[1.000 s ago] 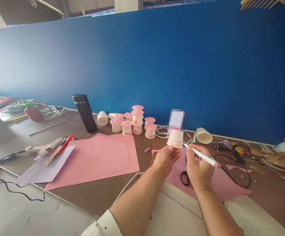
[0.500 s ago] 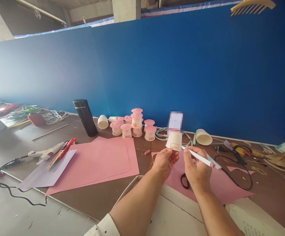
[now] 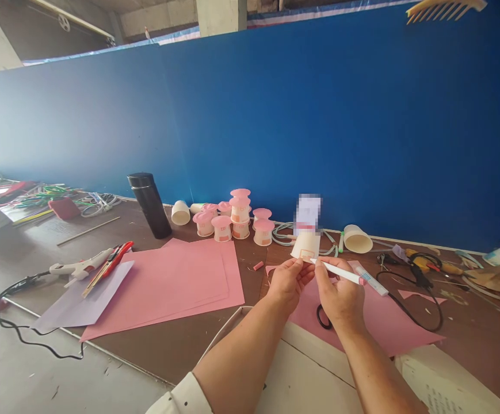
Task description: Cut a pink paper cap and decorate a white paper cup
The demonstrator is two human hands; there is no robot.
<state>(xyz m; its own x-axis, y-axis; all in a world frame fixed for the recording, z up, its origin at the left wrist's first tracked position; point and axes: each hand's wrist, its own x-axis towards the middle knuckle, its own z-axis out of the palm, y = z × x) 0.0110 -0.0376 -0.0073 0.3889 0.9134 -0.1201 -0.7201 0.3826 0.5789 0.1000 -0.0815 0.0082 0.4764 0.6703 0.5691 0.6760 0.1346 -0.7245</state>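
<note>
An upside-down white paper cup [image 3: 305, 244] is held by its rim in my left hand [image 3: 288, 283], fingers closed on it. A small orange outline shows on the cup's side. My right hand [image 3: 339, 296] grips a white marker [image 3: 340, 271] with a pink end, its tip at the cup's lower right side. Under my hands lies a sheet of pink paper [image 3: 388, 322] with a black scissor handle [image 3: 324, 317] on it. Several cups with pink paper tops [image 3: 240, 214] stand behind, to the left, some stacked.
A black bottle [image 3: 149, 206] stands near the blue wall [image 3: 275, 126]. Pink sheets [image 3: 189, 276], a glue gun [image 3: 77, 267] and a red cutter [image 3: 111, 261] lie left. Bare cups [image 3: 357, 239] and cables [image 3: 437, 310] are at the right.
My right hand has moved slightly left with the marker, bringing its tip from the cup's right edge onto its lower side. My left hand and the cup have hardly moved.
</note>
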